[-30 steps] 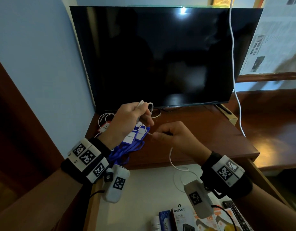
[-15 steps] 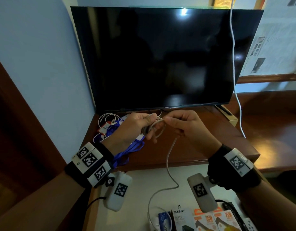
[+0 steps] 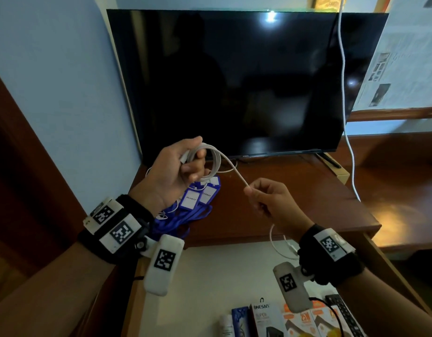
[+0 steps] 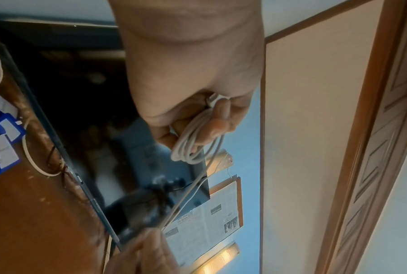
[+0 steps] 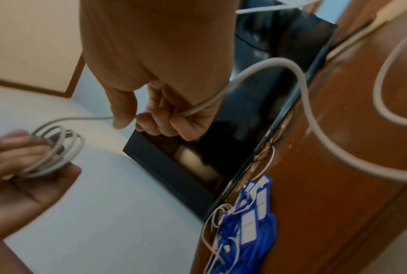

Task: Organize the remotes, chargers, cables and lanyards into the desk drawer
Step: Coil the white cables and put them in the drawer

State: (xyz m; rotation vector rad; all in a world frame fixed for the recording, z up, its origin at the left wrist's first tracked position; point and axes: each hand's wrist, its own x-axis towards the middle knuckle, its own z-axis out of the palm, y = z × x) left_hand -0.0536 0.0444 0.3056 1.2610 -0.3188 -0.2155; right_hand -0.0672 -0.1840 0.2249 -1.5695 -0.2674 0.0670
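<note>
My left hand holds a coil of white cable above the wooden desk, in front of the TV. A taut strand of that cable runs down-right to my right hand, which pinches it between thumb and curled fingers. The cable's tail hangs from that hand into the open drawer. Blue lanyards with white cards and another thin white cable lie on the desk under my left hand.
The dark TV stands at the back of the desk, with a white cord hanging down its right side. In the drawer's front lie boxed chargers and a black remote. A lower wooden surface extends right.
The hands were together at the coil; now my left hand has lifted the coil and my right hand has slid down-right along the cable, stretching a new length taut.
</note>
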